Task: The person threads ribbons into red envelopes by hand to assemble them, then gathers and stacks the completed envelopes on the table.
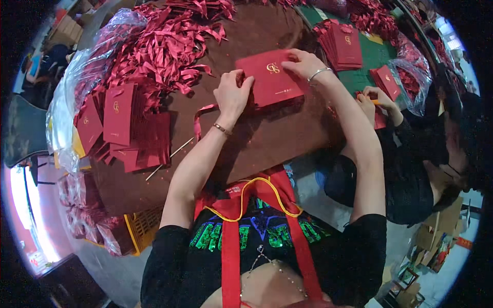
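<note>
A flat dark-red paper bag [271,82] with a gold emblem lies in front of me on the brown tabletop, tilted slightly. My left hand [233,93] is closed at its left edge, fingers curled and thumb against the bag. At the upper right corner, my right hand [303,66] pinches the edge between thumb and fingers. A loose red ribbon [197,126] trails on the table beside my left wrist. Closer to me, a thin pale stick [170,158] lies slanted next to my left forearm.
Stacked red bags [118,115] stand on the left, below a heap of red ribbons [164,46] and clear plastic wrap [77,87]. More bags [345,46] rest on a green surface [367,64] at the right. There a co-worker's hands [377,102] hold something orange. A yellow crate [141,231] sits below.
</note>
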Demonstrator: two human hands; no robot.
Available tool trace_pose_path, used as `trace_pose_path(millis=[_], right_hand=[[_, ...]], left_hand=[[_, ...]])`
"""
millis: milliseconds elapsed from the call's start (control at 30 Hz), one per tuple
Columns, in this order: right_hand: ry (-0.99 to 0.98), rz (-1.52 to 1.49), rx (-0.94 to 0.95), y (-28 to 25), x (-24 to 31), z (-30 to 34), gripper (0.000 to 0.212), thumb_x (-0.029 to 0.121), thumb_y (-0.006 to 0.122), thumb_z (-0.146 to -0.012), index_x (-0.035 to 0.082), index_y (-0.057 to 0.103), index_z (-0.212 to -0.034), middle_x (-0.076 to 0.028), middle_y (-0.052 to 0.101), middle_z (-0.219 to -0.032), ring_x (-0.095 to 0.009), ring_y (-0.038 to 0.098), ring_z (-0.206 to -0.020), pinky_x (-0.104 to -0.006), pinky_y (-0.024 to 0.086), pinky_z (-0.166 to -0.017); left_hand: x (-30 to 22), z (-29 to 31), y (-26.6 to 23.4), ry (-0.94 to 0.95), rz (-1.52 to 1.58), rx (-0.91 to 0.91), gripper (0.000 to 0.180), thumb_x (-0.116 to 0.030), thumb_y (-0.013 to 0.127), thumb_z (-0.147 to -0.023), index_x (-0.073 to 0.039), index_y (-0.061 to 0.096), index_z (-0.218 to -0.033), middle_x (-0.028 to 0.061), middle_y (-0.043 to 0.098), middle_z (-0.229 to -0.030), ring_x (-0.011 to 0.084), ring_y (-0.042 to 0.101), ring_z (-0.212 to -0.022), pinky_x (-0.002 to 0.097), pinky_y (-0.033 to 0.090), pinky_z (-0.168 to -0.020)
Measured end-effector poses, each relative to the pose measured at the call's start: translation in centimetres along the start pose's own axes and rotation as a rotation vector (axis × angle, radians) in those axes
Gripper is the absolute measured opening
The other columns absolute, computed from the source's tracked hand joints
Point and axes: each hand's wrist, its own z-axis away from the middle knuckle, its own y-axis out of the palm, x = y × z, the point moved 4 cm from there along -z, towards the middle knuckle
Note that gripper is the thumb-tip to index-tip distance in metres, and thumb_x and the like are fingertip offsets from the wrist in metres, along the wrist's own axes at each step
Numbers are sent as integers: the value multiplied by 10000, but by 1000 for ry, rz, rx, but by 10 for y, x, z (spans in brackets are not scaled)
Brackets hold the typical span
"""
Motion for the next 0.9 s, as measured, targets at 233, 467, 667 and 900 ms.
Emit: trace_pose_path(millis=[233,467,667,900], right_hand=[[6,-70,-300,-22,19,43,602,351,653,-753,11,458,-1209,-149,571,-1084,-229,576,-951,-286,434,-858],[-109,-579,27,22,52,115,401,161,617,-813,20,498,-1169,-41,549,-1118,-92,498,-996,-236,413,-842],[-255,-209,62,94,56,148,204,194,635,-771,25,608,-881,-96,555,-867,-233,543,-843,-306,430,-739],[-494,-203,10,129,101,150,187,179,607,-792,7,582,-859,-106,571,-742,-231,553,-710,-328,448,-675]], left_hand=[[-20,8,-19,161,25,-108,312,-213,625,-775,-33,581,-1026,103,556,-867,248,550,-800,360,415,-708],[-35,67,-89,-355,789,174,207,-29,668,-739,-18,535,-898,-9,520,-786,61,496,-743,198,427,-682],[30,130,-98,-440,458,298,192,-26,658,-748,-36,544,-901,-28,545,-764,35,496,-668,170,413,-629],[33,162,-88,-373,304,345,158,-87,632,-795,-28,564,-925,-23,556,-759,35,491,-659,171,404,-612]])
